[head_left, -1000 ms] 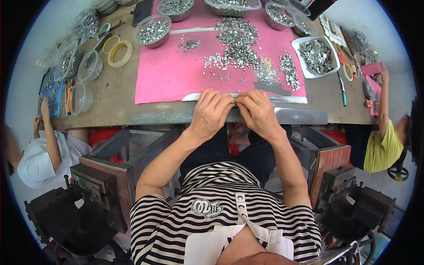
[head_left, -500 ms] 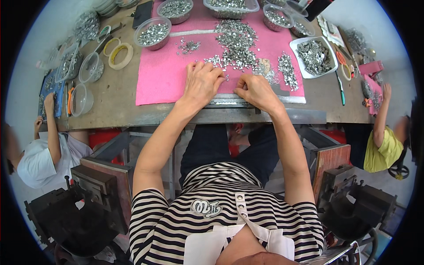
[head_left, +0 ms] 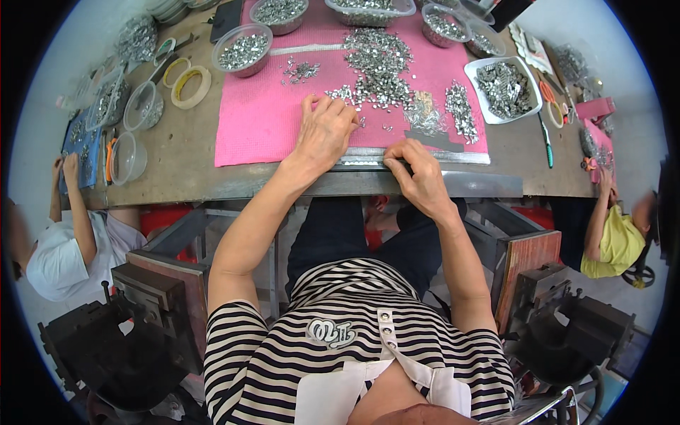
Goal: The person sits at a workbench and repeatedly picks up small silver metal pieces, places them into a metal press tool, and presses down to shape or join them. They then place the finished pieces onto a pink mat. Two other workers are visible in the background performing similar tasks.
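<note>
My left hand is over the front of the pink mat, its fingers curled and fingertips close together beside small loose silver metal pieces. Whatever they pinch is hidden or too small to name. Along the mat's front edge lies a narrow metal strip with a row of shiny pieces in it. At its right end is my right hand, thumb and forefinger drawn in at the strip; anything between them is hidden. Beyond the hands spreads a heap of silver pieces, with thin pale pieces to its right.
Tubs of metal pieces stand at the back, a white tray at the right. Tape rolls and an empty clear tub are leftward; a green toothbrush-like tool is rightward. Other people work at both sides.
My right hand has moved slightly right and nearer to me, down to the strip's end. The left hand stays about where it was. Both neighbours' hands have shifted.
</note>
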### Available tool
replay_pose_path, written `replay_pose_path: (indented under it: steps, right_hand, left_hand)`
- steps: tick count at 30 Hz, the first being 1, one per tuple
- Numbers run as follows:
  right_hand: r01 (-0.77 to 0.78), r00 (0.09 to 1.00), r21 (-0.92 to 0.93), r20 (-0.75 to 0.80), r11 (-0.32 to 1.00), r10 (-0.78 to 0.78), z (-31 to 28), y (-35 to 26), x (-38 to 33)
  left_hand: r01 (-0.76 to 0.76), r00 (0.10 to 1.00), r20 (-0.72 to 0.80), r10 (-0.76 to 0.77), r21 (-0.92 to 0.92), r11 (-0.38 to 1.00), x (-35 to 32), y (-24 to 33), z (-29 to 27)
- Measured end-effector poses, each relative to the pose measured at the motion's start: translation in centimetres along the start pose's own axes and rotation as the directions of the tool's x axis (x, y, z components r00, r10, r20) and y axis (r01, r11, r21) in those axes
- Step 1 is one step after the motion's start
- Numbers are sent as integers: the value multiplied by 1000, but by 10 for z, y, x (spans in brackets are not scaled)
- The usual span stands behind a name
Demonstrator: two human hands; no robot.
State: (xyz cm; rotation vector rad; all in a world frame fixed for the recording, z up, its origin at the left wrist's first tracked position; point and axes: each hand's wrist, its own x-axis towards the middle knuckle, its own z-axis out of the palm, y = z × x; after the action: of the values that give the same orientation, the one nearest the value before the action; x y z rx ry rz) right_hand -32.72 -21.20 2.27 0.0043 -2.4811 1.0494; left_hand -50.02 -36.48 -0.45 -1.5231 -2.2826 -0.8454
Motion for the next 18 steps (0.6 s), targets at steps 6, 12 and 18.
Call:
replay_pose_path:
  steps: [6, 12, 18]
  right_hand:
    - [37, 998, -92, -37, 995, -41, 7, 6, -6]
    - [155, 986, -194, -24, 969, -163, 4, 1, -6]
    - [-70, 963, -78, -265, 995, 47, -4, 9, -20]
  left_hand:
    - [1, 1000, -7, -2, -26, 1000, -1, -1, -1]
    - [44, 999, -9, -46, -161, 986, -4, 7, -5]
    - [151, 989, 60, -138, -419, 895, -22, 47, -15]
